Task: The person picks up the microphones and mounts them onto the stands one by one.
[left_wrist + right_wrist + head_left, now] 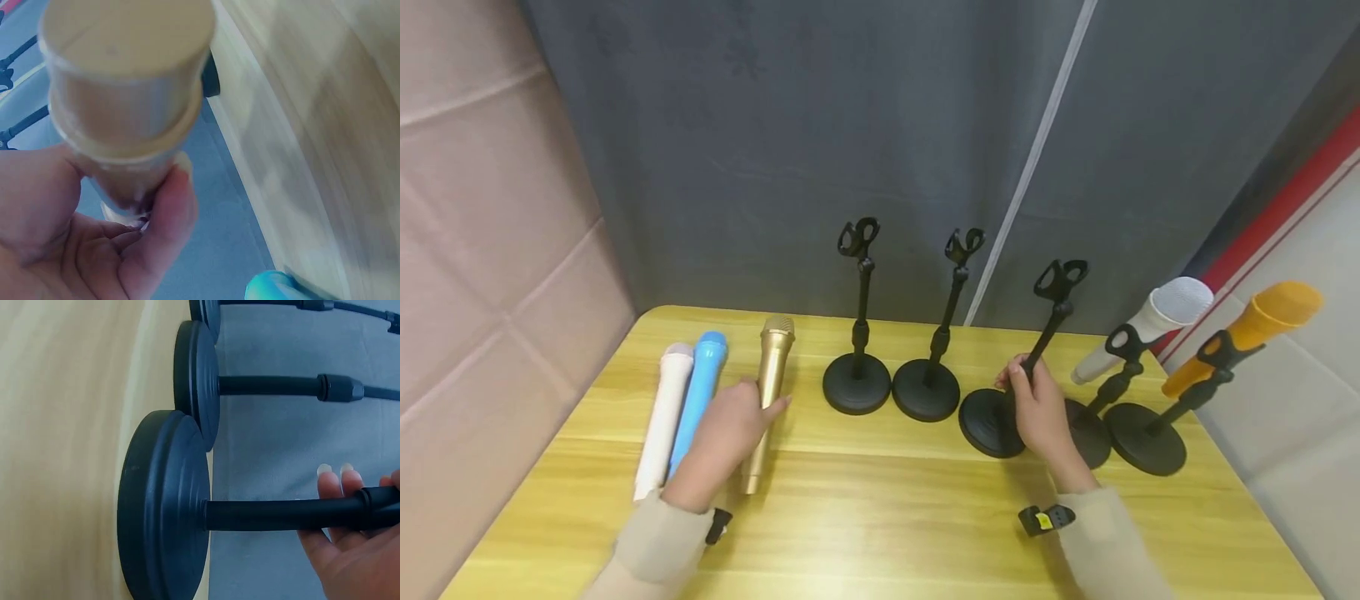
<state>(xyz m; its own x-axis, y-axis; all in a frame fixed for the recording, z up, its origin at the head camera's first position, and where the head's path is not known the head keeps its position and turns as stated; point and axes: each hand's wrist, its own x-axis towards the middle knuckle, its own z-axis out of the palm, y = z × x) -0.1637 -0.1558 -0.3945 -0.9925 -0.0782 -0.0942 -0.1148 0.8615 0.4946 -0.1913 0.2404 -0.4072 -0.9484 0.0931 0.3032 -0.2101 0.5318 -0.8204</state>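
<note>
My left hand [730,425] pinches a gold microphone [772,358] by its handle, its mesh head pointing away from me. In the left wrist view the butt end of the gold microphone [125,106] looms close, with thumb and fingers around the handle behind it. Left of this hand a blue microphone [698,392] and a white microphone [665,408] lie side by side on the table. My right hand [1041,408] grips the pole of a black microphone stand [1051,321], whose clip holds nothing. Its round base [162,506] shows in the right wrist view, overlapping the neighbouring base.
Two black stands with bare clips, a left one [856,383] and a middle one [927,390], stand at the back. To the right, further stands hold a white-and-silver microphone [1150,325] and an orange microphone [1262,333]. A grey curtain [790,150] hangs behind the wooden table [865,517].
</note>
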